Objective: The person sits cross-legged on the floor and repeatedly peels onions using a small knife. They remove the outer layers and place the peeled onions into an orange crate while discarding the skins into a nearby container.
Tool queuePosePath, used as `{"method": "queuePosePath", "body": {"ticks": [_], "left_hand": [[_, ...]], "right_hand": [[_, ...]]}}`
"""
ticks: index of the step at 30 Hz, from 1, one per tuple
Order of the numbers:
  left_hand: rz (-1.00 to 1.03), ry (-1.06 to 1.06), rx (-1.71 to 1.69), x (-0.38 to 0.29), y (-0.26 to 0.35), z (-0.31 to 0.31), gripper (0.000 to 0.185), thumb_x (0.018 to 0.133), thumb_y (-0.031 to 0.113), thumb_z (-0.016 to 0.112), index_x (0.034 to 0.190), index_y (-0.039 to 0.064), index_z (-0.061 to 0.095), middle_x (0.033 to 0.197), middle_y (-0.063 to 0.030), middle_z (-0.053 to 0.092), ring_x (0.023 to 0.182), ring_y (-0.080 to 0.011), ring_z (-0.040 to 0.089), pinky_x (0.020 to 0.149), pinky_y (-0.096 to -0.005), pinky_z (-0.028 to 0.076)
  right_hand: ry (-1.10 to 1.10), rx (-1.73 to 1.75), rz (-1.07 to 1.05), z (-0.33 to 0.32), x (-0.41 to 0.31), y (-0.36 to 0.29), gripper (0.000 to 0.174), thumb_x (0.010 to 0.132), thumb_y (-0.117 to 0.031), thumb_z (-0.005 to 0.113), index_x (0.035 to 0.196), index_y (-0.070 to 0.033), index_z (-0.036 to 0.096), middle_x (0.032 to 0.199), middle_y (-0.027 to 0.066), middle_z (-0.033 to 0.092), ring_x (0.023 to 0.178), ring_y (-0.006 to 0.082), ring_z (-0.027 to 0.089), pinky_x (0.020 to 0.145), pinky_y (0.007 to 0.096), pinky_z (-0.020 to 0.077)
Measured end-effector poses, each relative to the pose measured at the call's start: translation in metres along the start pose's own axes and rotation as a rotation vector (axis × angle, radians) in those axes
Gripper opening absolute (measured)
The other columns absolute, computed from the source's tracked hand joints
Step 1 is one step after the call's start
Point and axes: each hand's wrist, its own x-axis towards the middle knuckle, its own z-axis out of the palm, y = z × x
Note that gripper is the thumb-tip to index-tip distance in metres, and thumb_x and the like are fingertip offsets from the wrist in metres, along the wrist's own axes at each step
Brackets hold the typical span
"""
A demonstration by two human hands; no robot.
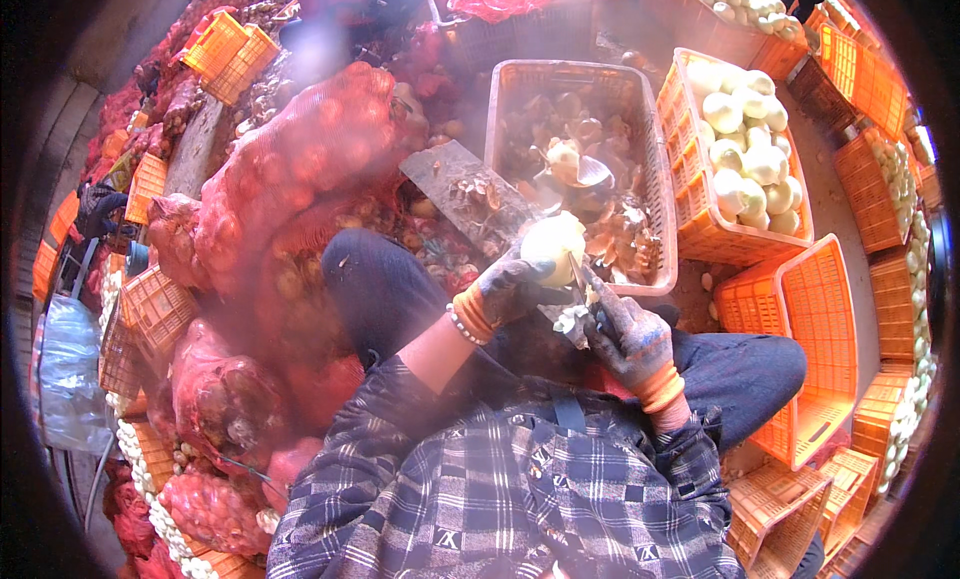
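My left hand (512,282), in a grey work glove with an orange cuff, holds a pale peeled onion (553,249). In my gloved right hand (632,337) is a small knife (577,273), its blade against the onion's lower right side. Bits of peel (574,322) hang by the right hand's fingers. Just beyond the hands stands a plastic crate (495,113) with brown onion skins (619,230) in it. A dirty board (469,192) strewn with skins slopes beside that crate, its lower end partly hidden by the onion.
An orange crate (679,166) of peeled onions (750,151) stands at the right, above a tipped orange crate (821,339). Red mesh sacks of onions (315,140) crowd the left. More orange crates (874,189) line the far right. Another person (101,207) is at the far left.
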Motion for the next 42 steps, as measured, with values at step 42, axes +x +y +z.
{"method": "queuePosePath", "body": {"ticks": [42], "left_hand": [[-0.011, 0.033, 0.27, -0.002, -0.012, -0.002, 0.079, 0.08, 0.002, 0.073, 0.151, 0.007, 0.039, 0.138, -0.0114, 0.057, 0.126, -0.0249, 0.058, 0.105, -0.0389, 0.05]], "right_hand": [[-0.073, -0.066, 0.0, -0.01, -0.013, -0.001, 0.062, 0.088, -0.021, 0.072, 0.145, -0.008, 0.053, 0.086, 0.0128, 0.066, 0.073, 0.0327, 0.065, 0.067, 0.0417, 0.0521]]}}
